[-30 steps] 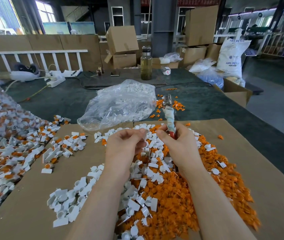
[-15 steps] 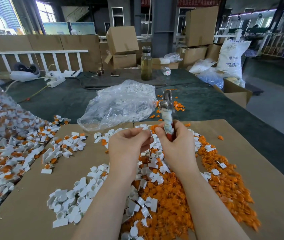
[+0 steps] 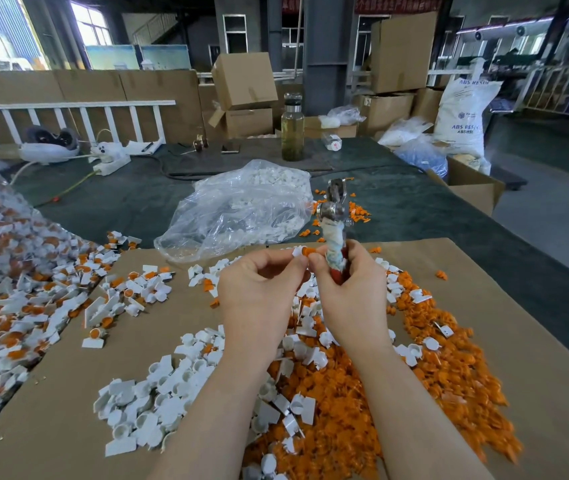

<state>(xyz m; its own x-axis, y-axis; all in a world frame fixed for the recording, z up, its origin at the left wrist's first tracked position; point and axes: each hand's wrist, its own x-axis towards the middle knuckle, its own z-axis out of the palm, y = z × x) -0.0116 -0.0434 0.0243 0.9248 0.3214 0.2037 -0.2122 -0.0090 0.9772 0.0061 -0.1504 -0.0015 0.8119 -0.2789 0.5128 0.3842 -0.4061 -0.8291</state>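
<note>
I read one label clearly. The white sack (image 3: 463, 112) at the right rear carries "ABS RESIN" in blue near its top edge. The same words repeat lower down under a small blue logo, where a fold cuts the last letter. A smaller line beneath starts with "ABS", and the rest is too small to read. The red banner (image 3: 397, 3) overhead bears Chinese characters that I cannot make out. I read no other text.
</note>
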